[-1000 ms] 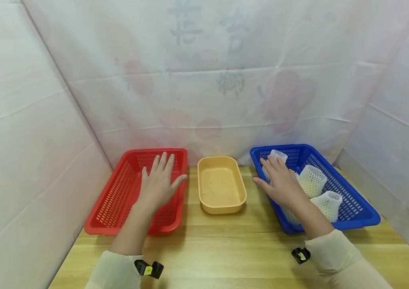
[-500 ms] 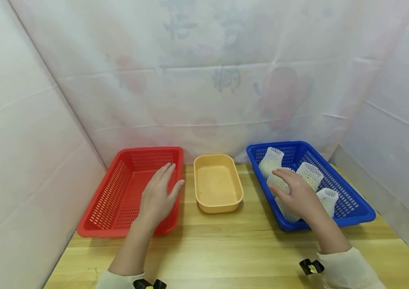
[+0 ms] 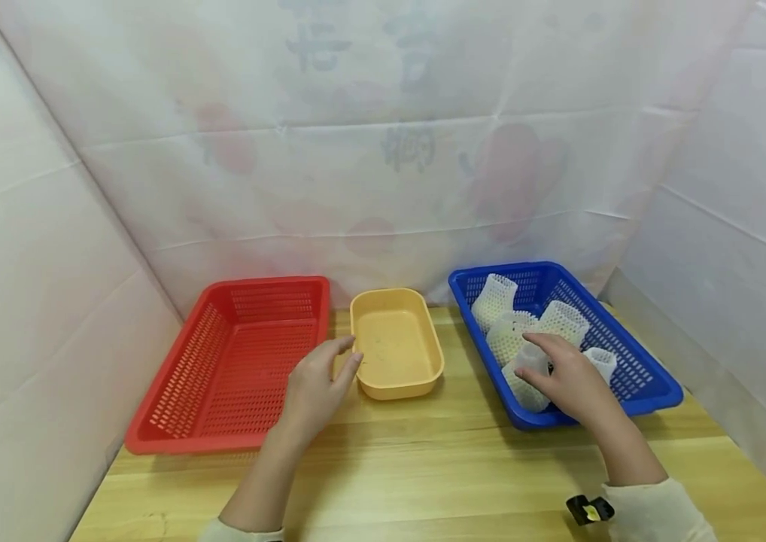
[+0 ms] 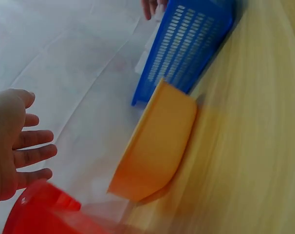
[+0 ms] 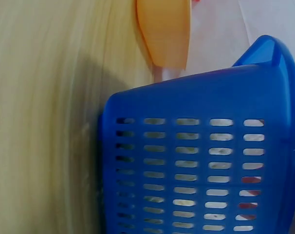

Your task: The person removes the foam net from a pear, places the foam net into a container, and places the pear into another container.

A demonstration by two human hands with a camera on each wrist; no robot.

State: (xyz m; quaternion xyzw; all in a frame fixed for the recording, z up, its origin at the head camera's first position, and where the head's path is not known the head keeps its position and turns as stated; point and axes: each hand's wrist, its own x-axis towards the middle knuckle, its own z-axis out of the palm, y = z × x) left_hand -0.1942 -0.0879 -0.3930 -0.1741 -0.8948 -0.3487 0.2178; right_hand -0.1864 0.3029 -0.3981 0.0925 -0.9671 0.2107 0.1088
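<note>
My right hand [image 3: 569, 380] is low over the blue basket [image 3: 654, 403], thumb and fingers parted on either side of the end of a white foam net sleeve [image 3: 525, 388]. Whether they touch it is unclear. Several more sleeves lie there, such as a foam net [image 3: 493, 299] at the back left and a foam net [image 3: 563, 322] farther right; something yellowish shows through their mesh. Held in the air between the red basket [image 3: 229, 443] and the yellow tray [image 3: 396, 350], my left hand [image 3: 313, 388] has spread, relaxed fingers and holds nothing. In the right wrist view, the blue basket's wall hides most of the right hand.
All three containers stand in a row on a wooden table [image 3: 424, 474]. The tray sits in the middle, close to both baskets. Behind them hangs a white printed cloth [image 3: 356, 173], and white side walls close in left and right. Raised rims edge both baskets.
My left hand has moved from over the red basket rightward and toward me, to beside the tray. My right hand has gone from flat above the blue basket to lower, with curved fingers near a sleeve.
</note>
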